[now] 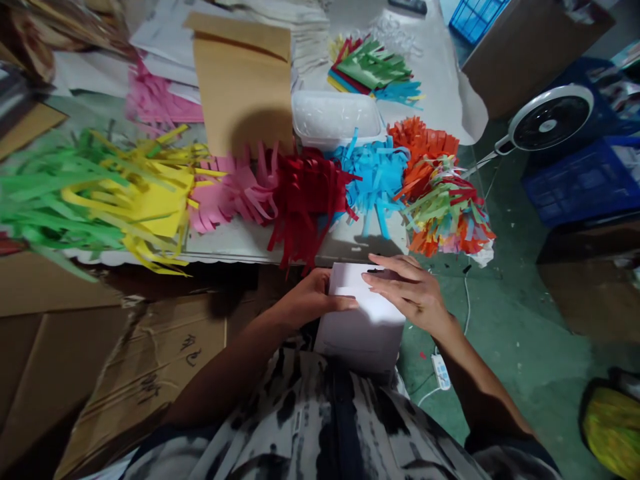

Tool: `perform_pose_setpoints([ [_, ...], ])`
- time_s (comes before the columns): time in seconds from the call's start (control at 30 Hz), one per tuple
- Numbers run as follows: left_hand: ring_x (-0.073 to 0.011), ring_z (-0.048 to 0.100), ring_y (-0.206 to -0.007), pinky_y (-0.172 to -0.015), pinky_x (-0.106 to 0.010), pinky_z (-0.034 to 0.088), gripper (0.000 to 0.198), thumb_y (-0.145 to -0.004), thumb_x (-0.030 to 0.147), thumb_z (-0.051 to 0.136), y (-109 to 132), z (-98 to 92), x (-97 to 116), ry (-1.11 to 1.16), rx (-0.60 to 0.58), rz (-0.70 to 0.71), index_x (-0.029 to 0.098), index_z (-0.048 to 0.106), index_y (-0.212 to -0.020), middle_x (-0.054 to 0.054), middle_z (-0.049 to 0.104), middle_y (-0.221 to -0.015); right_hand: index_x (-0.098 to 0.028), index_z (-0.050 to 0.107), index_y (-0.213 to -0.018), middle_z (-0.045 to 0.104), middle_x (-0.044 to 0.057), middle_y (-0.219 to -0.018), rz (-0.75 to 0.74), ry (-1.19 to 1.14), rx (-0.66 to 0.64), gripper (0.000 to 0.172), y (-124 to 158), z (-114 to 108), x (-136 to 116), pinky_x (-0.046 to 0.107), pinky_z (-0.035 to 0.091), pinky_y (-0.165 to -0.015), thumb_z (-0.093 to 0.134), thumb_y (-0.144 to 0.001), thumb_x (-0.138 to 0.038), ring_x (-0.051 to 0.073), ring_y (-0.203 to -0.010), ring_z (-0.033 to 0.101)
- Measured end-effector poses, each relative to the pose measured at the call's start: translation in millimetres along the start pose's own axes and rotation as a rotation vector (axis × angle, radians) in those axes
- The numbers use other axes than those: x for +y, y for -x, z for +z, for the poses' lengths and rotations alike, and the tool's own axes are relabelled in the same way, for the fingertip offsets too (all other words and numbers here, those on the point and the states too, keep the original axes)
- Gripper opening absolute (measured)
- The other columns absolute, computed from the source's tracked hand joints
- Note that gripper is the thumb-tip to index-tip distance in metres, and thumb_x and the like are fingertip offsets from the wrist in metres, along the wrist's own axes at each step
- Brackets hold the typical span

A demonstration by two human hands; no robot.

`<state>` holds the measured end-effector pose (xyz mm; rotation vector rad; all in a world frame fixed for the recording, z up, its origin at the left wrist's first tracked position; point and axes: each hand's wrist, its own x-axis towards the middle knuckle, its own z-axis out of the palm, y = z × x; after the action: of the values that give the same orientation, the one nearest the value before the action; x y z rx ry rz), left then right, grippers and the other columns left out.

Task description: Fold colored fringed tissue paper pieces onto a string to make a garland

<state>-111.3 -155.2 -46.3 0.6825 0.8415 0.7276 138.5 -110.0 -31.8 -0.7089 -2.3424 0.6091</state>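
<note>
A white paper box or folded white sheet (361, 327) rests on my lap just below the table edge. My left hand (309, 300) grips its left side, thumb laid across the top. My right hand (407, 292) lies on its top right with fingers stretched out flat. Directly beyond the hands, fringed paper bundles hang over the table edge: red (305, 200), blue (375, 177) and pink (227, 197).
More fringed paper lies along the table (240, 245): green (40, 193), yellow (145, 200), orange (423, 150), a mixed bundle (447, 213). A brown envelope (243, 80) and clear plastic tub (336, 117) sit behind. Cardboard (100, 360) lies left; a fan (547, 123), blue crates (583, 180) and a power strip (441, 371) are right.
</note>
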Motion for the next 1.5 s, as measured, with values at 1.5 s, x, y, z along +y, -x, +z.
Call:
perform_pose_setpoints([
  [1.5,-0.0168,0.065,-0.075,-0.071,-0.025,0.049,0.039,-0.068,0.034,0.093,4.3,3.0,-11.6,-0.033,-0.012,0.006,0.013,0.082,-0.098,-0.006,0.078,-0.090,-0.042,0.066,-0.140,0.072,-0.002,-0.089,0.174,-0.070,0.005,0.054,-12.8,-2.9,-4.0,0.038,0.047,-0.078,0.082,-0.089,-0.040,0.018,-0.080,0.061],
])
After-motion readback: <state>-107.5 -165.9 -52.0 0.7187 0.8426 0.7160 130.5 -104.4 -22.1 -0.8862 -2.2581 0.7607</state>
